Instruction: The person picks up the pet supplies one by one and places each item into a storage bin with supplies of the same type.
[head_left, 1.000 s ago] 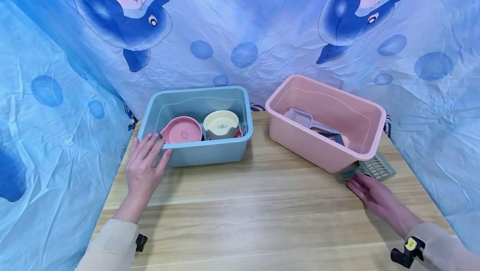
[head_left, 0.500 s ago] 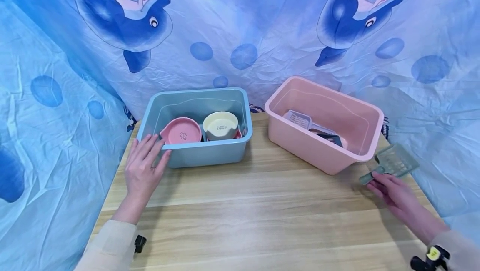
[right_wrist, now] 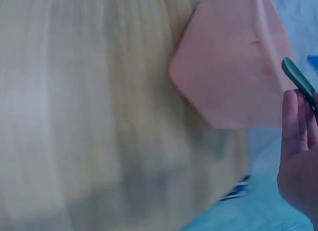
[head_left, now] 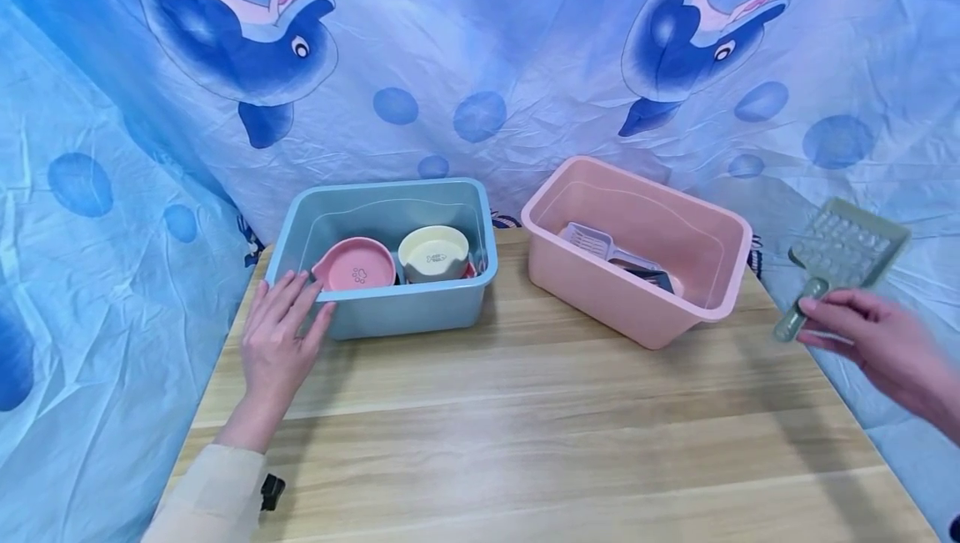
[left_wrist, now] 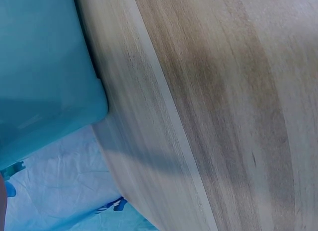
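Observation:
My right hand [head_left: 885, 347] pinches the handle of a green cat litter scoop [head_left: 847, 243], raised above the table's right edge with its slotted head pointing up. In the right wrist view, the end of the green handle [right_wrist: 297, 77] shows over my fingers [right_wrist: 289, 121]. My left hand [head_left: 279, 351] rests on the front left corner of a blue bin [head_left: 405, 311], its fingers fairly straight on the rim. Inside that bin are a pink bowl [head_left: 358, 263] with a paw print and a cream bowl [head_left: 435, 253]. The left wrist view shows the bin's side [left_wrist: 44, 67].
A pink bin [head_left: 615, 297] stands angled at the back right, holding a lilac litter scoop [head_left: 590, 238] and a dark scoop [head_left: 652, 278]. Both bins stand on a wooden table [head_left: 525, 426]. Blue dolphin-print cloth [head_left: 555, 42] surrounds the table at the back and sides.
My right hand has lifted the green litter scoop from the table beside the pink bin, up and to the right. The left hand stays on the blue bin. The view has shifted slightly.

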A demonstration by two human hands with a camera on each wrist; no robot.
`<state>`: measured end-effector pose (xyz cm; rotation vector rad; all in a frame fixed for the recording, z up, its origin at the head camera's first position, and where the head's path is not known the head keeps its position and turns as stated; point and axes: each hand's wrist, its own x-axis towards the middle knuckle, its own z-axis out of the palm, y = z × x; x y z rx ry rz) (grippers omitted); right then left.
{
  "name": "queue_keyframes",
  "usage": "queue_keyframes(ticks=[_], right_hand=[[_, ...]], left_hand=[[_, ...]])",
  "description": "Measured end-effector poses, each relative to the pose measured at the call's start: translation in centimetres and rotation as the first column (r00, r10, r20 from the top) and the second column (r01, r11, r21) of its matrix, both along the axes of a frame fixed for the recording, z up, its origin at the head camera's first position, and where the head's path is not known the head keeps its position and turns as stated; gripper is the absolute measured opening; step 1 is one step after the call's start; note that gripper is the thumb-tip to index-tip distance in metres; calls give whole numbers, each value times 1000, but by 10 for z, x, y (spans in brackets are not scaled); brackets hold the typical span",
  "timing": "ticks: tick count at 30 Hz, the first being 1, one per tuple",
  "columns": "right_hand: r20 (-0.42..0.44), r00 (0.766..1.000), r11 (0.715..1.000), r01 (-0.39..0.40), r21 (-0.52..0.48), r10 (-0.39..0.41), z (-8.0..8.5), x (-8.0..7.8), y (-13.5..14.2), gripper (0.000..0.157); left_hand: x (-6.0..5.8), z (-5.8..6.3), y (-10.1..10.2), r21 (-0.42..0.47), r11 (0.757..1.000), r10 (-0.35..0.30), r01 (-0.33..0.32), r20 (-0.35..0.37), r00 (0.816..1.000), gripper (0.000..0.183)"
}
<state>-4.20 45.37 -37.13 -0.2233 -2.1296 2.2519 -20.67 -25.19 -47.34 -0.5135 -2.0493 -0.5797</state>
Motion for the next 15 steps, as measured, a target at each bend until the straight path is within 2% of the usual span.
queue_keyframes(ticks=[2,3,4,6,9,12,15], right_hand=[[26,999,988,-27,153,23,19,-13,-3,14],[52,998,967,-41,250,28,28,-20,-5,8],[81,996,939,-59,340,34,36,-27,-8,6],[150,987,865,-120,487,52,51,-42,-13,12],[236,966,758,-228,611,100,69,-67,-19,23],[305,940,680,-323,658,152,80,-95,-27,28],[346,915,598,-399,696,208,84,-125,-35,33]], left_hand=[[0,1,-1,-2,1000,0,0,-4,1000,51],[0,1,-1,-3,1000,-3,3,-8,1000,50],[0,1,-1,-4,1000,-7,7,-9,1000,49],[0,2,-1,-3,1000,-12,12,-8,1000,49],[1,2,-1,0,1000,-14,14,-4,1000,49],[2,2,-2,-1,1000,-9,9,-9,1000,49],[3,1,-1,-8,1000,-8,8,-12,1000,48]])
